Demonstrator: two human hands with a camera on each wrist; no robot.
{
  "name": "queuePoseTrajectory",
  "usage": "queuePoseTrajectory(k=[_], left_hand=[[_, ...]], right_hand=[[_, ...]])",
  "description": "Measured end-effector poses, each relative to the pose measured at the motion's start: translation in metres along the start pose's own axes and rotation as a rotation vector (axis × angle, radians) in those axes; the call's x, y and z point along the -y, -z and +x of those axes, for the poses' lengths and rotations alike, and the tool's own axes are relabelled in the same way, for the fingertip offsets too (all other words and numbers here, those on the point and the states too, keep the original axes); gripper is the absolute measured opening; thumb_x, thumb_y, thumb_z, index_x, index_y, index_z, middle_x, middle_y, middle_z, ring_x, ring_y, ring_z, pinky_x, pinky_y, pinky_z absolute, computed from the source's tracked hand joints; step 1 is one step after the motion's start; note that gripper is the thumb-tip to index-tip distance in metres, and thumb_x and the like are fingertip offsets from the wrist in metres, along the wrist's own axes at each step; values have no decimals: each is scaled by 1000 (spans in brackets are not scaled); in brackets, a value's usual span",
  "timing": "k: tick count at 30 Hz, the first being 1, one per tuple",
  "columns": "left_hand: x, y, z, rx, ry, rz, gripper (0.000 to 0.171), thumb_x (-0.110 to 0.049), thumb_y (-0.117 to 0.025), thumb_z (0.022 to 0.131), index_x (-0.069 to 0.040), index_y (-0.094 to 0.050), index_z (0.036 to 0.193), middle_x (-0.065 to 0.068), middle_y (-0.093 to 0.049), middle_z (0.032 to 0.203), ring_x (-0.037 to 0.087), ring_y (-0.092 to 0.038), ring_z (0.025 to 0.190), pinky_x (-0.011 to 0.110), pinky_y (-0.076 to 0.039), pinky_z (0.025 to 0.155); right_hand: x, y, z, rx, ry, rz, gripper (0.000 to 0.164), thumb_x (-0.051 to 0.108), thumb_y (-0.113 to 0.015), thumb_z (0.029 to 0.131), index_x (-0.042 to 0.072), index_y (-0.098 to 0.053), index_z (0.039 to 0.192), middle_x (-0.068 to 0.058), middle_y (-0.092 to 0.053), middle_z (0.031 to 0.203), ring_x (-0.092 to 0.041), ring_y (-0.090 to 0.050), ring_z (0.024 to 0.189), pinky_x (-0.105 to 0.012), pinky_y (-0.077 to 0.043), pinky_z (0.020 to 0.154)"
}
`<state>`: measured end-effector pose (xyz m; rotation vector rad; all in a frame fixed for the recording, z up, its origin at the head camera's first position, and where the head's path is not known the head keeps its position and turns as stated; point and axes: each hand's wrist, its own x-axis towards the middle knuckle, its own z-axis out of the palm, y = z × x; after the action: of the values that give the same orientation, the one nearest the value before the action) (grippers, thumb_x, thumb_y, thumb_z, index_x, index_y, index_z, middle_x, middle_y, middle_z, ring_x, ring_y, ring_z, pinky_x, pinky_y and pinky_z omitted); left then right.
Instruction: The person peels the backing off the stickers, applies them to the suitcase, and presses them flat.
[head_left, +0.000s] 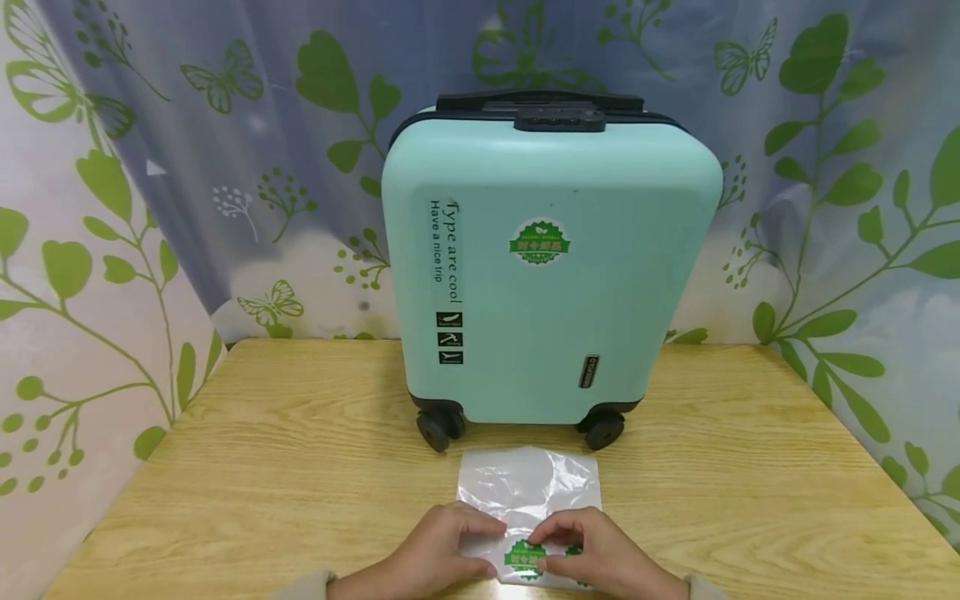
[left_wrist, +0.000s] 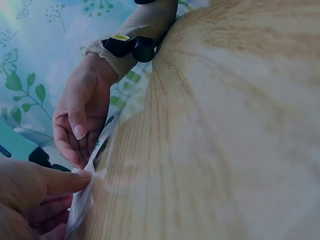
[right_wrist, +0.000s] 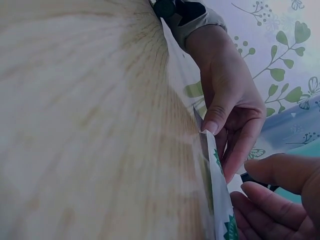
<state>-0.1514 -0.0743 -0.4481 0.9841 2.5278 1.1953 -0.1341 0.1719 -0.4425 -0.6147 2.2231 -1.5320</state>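
A glossy white sticker sheet (head_left: 525, 477) with clear plastic lies on the table in front of the suitcase. Green badge-shaped stickers, one of them plainly visible (head_left: 519, 563), show on its near part. At the sheet's left edge my left hand (head_left: 438, 550) pinches it, the thumb on the near face in the right wrist view. My right hand (head_left: 600, 557) hovers over the stickers, fingertips close to the visible one. Thumb and fingers of that right hand (right_wrist: 280, 195) stand apart in the right wrist view. Part of a second sticker is hidden under it.
A mint-green suitcase (head_left: 525, 333) with black wheels stands upright behind the sheet. On its front is a similar green round sticker (head_left: 539, 242), and printed lettering runs down its left side. The wooden table (head_left: 262, 467) is backed by a leaf-patterned curtain (head_left: 315, 167).
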Motion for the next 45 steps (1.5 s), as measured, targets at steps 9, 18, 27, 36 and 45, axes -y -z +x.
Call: queuePoseTrajectory(k=[9,18,27,36,45], left_hand=[[4,-2,-3,-24,-116,47,23,-20,-79,76,-9,-76,96,-5,-71,102,5,-60,95,21,-48,83],[8,-4,-2,-113,-147,-74,12,-21,-74,81,-11,-77,88,-6,-72,89,1,-61,85,19,-50,75],[5,-2,3,-117,-62,-184,12,-21,-76,78,-10,-77,83,-4,-72,82,0,-63,77,18,-52,70],[-1,-1,3,-111,13,-210,10,-18,-78,76,-9,-77,81,-3,-72,78,-1,-63,74,18,-51,67],[-3,-1,3,-95,55,-250,8,-13,-77,77,-6,-76,82,-2,-72,78,-2,-62,74,18,-51,67]], right_hand=[[-2,-1,0,-17,9,-33,16,13,-70,83,4,-69,96,-5,-69,97,-3,-59,86,-18,-47,77],[0,0,3,-41,3,-41,13,17,-69,86,6,-71,94,-4,-69,95,-4,-59,84,-19,-49,75],[2,1,3,-79,61,-79,15,19,-71,85,7,-72,92,-1,-70,90,-1,-59,78,-20,-50,70],[12,-5,4,-104,79,-88,15,21,-73,82,9,-73,91,-2,-71,92,-4,-61,81,-22,-50,72],[13,-12,9,-44,106,-83,14,15,-75,81,10,-71,93,-1,-70,95,-9,-64,90,-23,-51,80]])
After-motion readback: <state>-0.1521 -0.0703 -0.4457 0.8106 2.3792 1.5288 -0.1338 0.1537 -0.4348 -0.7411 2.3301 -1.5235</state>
